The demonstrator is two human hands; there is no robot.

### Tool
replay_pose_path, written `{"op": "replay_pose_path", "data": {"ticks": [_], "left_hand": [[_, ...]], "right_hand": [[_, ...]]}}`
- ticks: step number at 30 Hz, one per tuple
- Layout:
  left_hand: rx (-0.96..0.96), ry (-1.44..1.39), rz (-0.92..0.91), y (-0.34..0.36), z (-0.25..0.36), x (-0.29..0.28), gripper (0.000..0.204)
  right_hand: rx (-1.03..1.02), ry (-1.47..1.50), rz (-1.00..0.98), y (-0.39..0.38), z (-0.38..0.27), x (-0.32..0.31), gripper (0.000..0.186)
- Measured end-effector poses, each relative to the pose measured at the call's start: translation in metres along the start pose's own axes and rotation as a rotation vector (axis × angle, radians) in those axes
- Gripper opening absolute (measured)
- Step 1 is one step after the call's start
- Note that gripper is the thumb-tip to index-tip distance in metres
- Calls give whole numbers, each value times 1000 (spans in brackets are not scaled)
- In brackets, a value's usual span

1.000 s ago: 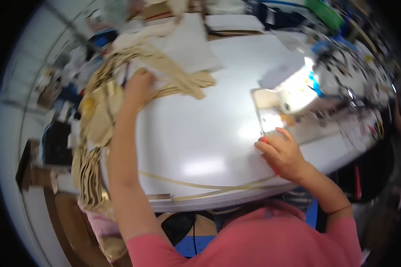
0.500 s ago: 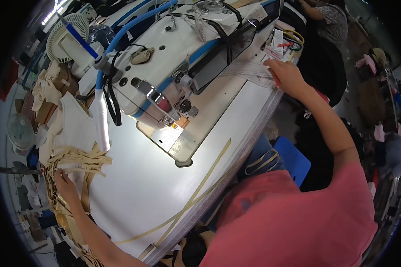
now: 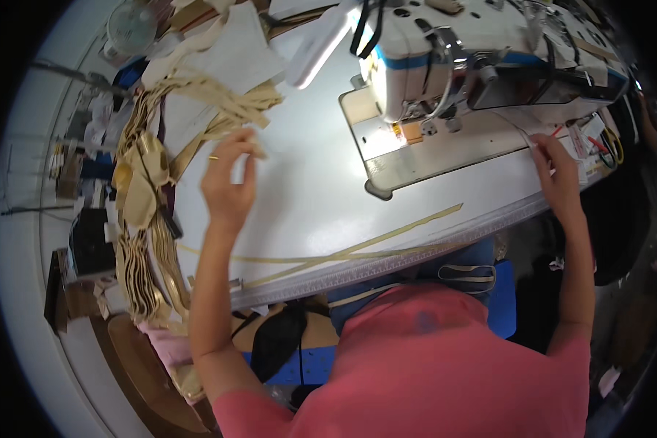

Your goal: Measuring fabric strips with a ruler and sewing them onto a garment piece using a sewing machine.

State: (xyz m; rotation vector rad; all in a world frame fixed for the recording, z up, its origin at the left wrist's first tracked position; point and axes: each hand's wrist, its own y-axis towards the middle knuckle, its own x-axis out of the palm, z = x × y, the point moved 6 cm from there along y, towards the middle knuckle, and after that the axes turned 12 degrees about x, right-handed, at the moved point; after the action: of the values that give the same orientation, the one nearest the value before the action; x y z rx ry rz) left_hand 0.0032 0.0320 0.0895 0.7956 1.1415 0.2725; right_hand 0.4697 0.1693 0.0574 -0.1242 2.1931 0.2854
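My left hand (image 3: 230,186) is raised over the left of the white table (image 3: 299,190), with thumb and fingers pinched on a small beige piece (image 3: 258,151), probably cloth. Just beyond it lies a bundle of beige fabric strips (image 3: 219,102). My right hand (image 3: 558,175) rests at the right end of the sewing machine bed (image 3: 445,160), its fingers bent together by a thin pale edge; what they hold, if anything, I cannot make out. Between my hands stands a white and blue sewing machine (image 3: 409,73), its needle area lit.
Two long beige strips (image 3: 387,237) cross near the table's front edge, beside a measuring tape (image 3: 358,274). More beige pieces (image 3: 142,182) hang at the left edge. Red-handled tools (image 3: 597,144) lie beyond my right hand. A white lamp arm (image 3: 321,47) stands left of the machine.
The view has swung left. My left hand has lifted off the beige bundle with a small piece. My right hand has moved from the red item toward the machine bed.
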Motion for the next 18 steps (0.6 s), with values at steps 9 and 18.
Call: {"op": "replay_pose_path", "data": {"ticks": [9, 18], "left_hand": [[-150, -305, 65, -48, 123, 50, 19], [-234, -570, 56, -68, 150, 68, 16]], "right_hand": [[-206, 699, -733, -60, -166, 147, 24], [409, 1125, -1075, -58, -170, 187, 36]]}}
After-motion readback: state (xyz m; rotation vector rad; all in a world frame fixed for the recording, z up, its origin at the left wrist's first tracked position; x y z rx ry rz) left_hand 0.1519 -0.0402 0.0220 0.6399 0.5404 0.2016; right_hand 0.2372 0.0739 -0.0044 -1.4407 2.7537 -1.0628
